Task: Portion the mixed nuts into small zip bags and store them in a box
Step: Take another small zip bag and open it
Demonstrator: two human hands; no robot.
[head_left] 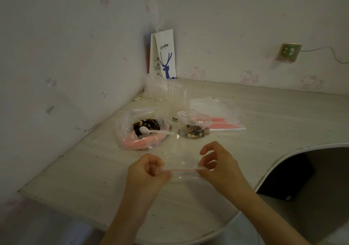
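Observation:
An empty clear zip bag (182, 155) with a red seal line is held above the table between both hands. My left hand (149, 171) pinches its left top corner; my right hand (217, 166) pinches the right top corner. Behind them lies a big clear bag of mixed nuts (145, 126), with a white plastic spoon (154, 131) resting in it. To its right sits a small zip bag (194, 126) holding nuts. A stack of flat unused zip bags (221, 115) with red strips lies further right.
A clear plastic box (178, 93) stands behind the nuts, next to crumpled plastic. A white paper coffee bag (164, 54) leans in the wall corner. The pale table (283, 112) curves inward at the right front, with a dark object below. Crumbs dot the surface.

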